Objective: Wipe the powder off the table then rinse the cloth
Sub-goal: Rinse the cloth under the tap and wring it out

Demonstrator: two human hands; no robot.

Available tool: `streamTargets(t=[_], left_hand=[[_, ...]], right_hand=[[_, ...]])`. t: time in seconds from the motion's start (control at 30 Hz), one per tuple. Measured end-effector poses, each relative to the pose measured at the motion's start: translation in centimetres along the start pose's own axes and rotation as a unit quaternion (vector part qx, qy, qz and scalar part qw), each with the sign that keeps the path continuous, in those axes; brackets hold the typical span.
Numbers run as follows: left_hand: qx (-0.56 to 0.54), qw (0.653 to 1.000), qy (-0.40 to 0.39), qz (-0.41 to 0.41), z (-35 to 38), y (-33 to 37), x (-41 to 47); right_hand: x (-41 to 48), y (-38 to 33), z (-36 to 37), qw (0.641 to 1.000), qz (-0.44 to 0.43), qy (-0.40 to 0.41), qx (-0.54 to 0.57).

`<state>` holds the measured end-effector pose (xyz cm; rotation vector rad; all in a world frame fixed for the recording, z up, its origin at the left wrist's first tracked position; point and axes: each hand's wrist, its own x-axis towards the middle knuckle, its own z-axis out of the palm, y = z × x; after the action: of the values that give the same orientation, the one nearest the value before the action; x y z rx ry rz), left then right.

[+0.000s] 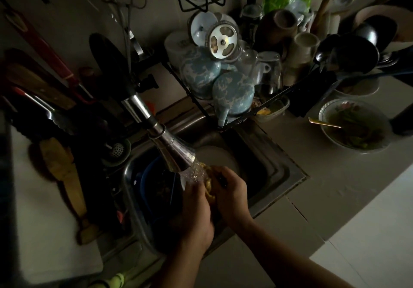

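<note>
A yellow cloth [208, 187] is bunched between both my hands over the steel sink [274, 171]. My left hand [196, 216] grips its lower part, and my right hand [230, 189] grips it from the right side. Water runs from the metal tap head [176, 153] straight onto the top of the cloth. Most of the cloth is hidden by my fingers.
A dish rack [228, 80] full of cups and glasses stands behind the sink. A bowl with a spoon [355, 127] sits on the grey counter at right. Dirty dishes [156, 187] lie in the sink. A wooden utensil [64, 176] lies at left.
</note>
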<state>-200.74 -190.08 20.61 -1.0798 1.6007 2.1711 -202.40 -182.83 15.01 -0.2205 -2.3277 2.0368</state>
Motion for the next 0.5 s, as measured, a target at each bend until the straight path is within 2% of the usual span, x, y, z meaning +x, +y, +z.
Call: streamTargets(t=[0.17,0.27,0.37,0.5], left_hand=[[-0.061,0.997,0.036,-0.011,-0.2,1.0,0.6],[-0.065,0.997,0.038,-0.010,-0.1,1.2,0.6],[-0.057,0.998,0.025,-0.002,0.6,0.7,0.1],[-0.065,0.997,0.026,0.014,1.6,-0.1,-0.7]], right_hand=[[-0.7,0.1,-0.4,0.994,-0.019,-0.096,-0.041],[-0.1,-0.1,-1.8,0.979,-0.079,-0.169,-0.082],[0.6,-0.3,-2.4,0.983,-0.099,-0.128,-0.082],[0.7,-0.6,-1.7,1.000,0.005,-0.023,0.016]])
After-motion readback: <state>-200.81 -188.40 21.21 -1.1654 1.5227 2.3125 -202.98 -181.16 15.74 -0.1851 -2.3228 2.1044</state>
